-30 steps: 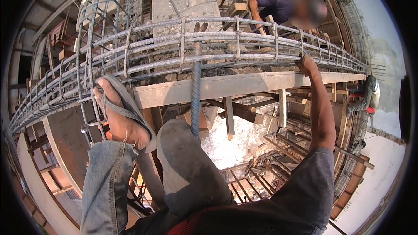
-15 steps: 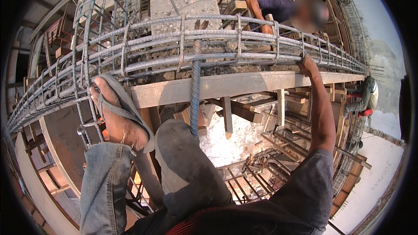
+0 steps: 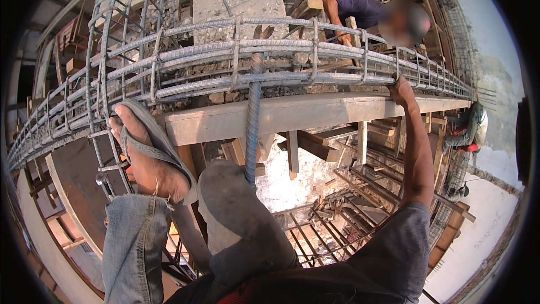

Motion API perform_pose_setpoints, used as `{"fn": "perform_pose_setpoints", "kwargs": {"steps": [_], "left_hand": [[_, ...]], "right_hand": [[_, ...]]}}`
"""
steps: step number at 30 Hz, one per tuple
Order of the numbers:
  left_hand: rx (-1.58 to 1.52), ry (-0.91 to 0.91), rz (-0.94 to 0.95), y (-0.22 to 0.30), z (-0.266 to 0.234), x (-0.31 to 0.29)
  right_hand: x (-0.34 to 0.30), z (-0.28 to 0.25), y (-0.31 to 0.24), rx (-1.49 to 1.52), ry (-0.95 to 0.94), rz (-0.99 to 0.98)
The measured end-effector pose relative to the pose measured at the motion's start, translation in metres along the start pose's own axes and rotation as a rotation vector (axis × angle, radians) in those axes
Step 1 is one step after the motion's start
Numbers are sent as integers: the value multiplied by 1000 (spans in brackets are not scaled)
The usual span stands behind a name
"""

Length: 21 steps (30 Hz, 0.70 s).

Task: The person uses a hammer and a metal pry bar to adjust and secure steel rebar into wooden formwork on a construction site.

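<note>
While a steady hold seems to be the step being done, and a tight grip would be needed next, the long cage (image 3: 315, 44), made of ribbed grey steel, is set across the front. Below it, the board (image 3: 315, 111) is made of flat wood. The rod (image 3: 253, 118), blue, round and ridged, is crossed over the board. 1 bar (image 3: 343, 75) of the cage is clasped by the right hand (image 3: 401, 91); the left hand cannot be seen, so its state cannot be told.
</note>
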<state>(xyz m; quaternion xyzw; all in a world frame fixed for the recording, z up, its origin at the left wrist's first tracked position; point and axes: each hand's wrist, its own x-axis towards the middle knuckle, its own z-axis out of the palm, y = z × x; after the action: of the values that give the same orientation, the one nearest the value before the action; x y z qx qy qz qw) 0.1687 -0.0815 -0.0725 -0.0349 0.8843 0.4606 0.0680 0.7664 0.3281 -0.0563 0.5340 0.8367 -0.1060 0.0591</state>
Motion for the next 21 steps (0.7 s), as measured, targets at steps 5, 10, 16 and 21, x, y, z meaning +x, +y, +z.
{"fn": "perform_pose_setpoints", "kwargs": {"steps": [5,10,16,21], "left_hand": [[-6,-28,6,3,9,0],[19,-36,23,10,-2,-1],[45,-85,4,17,-10,-5],[66,-136,-10,20,-12,-8]], "right_hand": [[-10,-11,7,61,34,-11],[-12,-13,-21,128,-3,-3],[-10,-3,-10,221,44,-81],[-14,1,3,175,31,36]]}}
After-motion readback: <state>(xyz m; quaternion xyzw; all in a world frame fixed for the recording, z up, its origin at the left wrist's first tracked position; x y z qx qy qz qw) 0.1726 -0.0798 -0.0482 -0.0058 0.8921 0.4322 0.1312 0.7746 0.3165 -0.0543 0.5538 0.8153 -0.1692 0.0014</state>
